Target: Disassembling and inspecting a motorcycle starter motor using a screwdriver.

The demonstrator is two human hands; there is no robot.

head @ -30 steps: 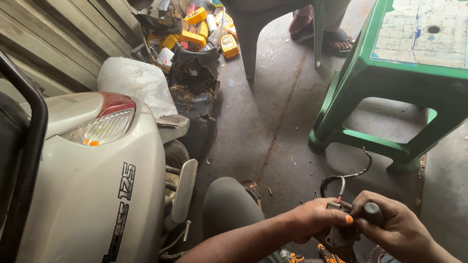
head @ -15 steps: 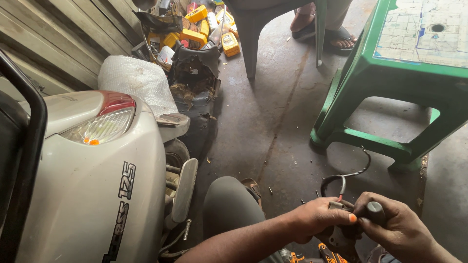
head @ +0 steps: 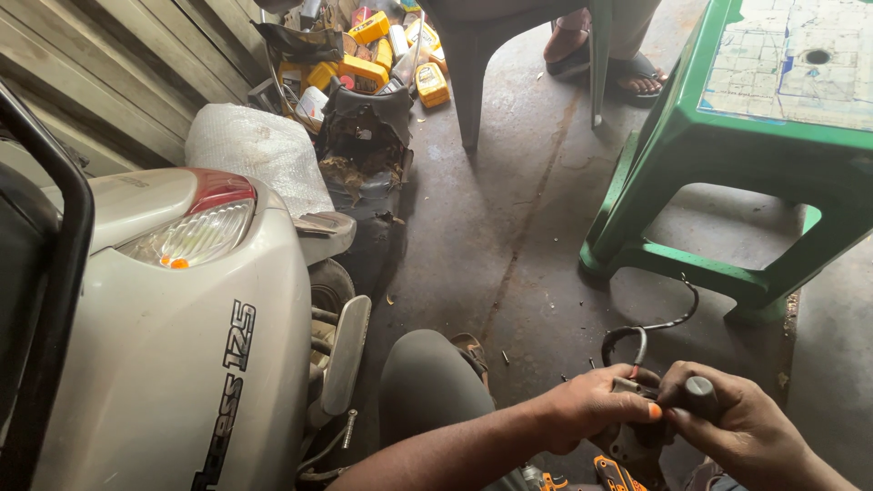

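Observation:
At the lower right my left hand (head: 596,409) and my right hand (head: 741,432) meet over a small dark metal part (head: 637,441) that trails black cables (head: 650,325) across the concrete floor. My left hand pinches the top of the part. Wrapped in my right hand is a dark cylindrical tool handle (head: 700,393), whose round end pokes up. My bent knee (head: 427,382) sits just left of the hands. An orange-and-black tool (head: 614,473) lies below the part, at the frame's bottom edge.
A white scooter's rear (head: 173,345) with its tail light fills the left. A green plastic table (head: 746,145) stands at the upper right. Yellow bottles and clutter (head: 373,55) pile up behind, beside a bubble-wrapped bundle (head: 255,150). Another person's sandalled foot (head: 627,77) rests near a grey chair leg (head: 468,82).
The hands stay together on the part with almost no shift. The view has drifted slightly, nothing else moved.

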